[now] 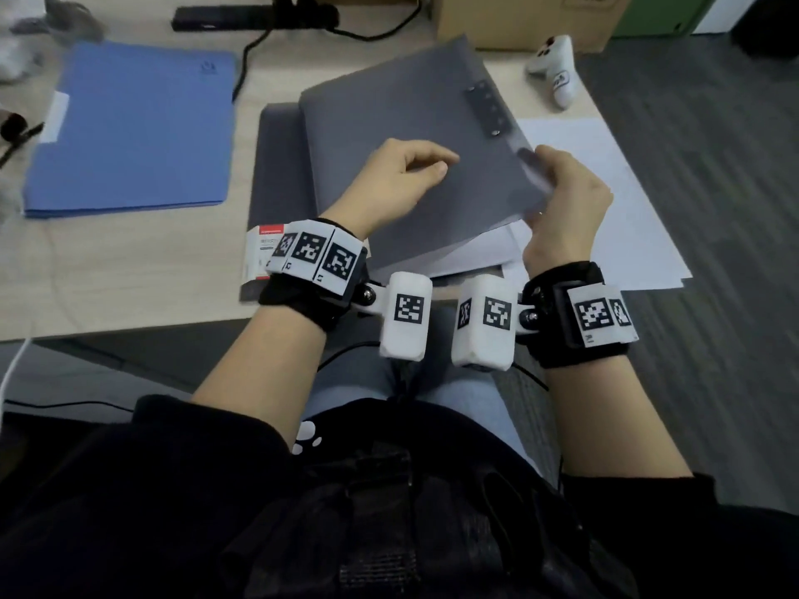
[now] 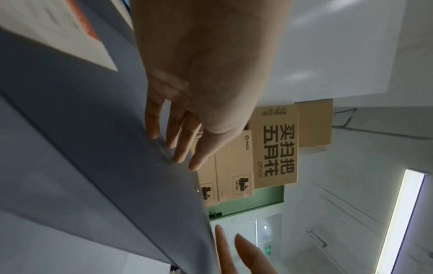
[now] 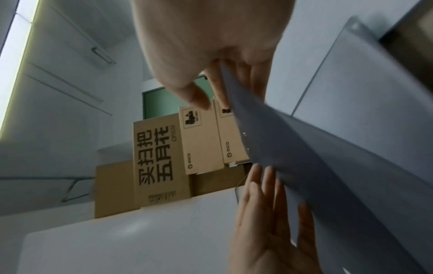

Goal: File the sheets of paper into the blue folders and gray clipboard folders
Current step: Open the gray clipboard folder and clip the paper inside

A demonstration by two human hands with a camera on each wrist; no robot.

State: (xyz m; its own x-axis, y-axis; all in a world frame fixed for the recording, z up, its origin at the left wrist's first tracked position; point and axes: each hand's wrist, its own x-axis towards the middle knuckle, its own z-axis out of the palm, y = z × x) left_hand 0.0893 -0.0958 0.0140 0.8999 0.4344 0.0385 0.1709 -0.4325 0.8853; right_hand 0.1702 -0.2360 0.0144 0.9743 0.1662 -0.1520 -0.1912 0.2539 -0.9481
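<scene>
- Nearest the head camera is the person's dark-clothed lap, with both forearms reaching out over the desk edge, each carrying a tagged wrist rig.
- The right hand [image 1: 562,205] pinches the near right edge of the gray clipboard folder [image 1: 402,136], thumb on top and fingers beneath, holding that cover tilted up off the desk.
- The left hand [image 1: 397,179] is loosely curled with its fingertips resting on the raised gray surface; it grips nothing that I can see.
- The metal clip [image 1: 486,108] sits on the upper right of the lifted cover, and a second gray folder [image 1: 276,166] lies flat under it to the left.
- White sheets of paper [image 1: 605,201] lie in a loose stack beneath and to the right of the folder, on the desk's right side.
- The blue folder [image 1: 129,127] lies closed, well apart at the left.
- By my reading, filing is at an early or middle stage: the loose stack is still unfiled, and whether any folder already holds paper cannot be told.
</scene>
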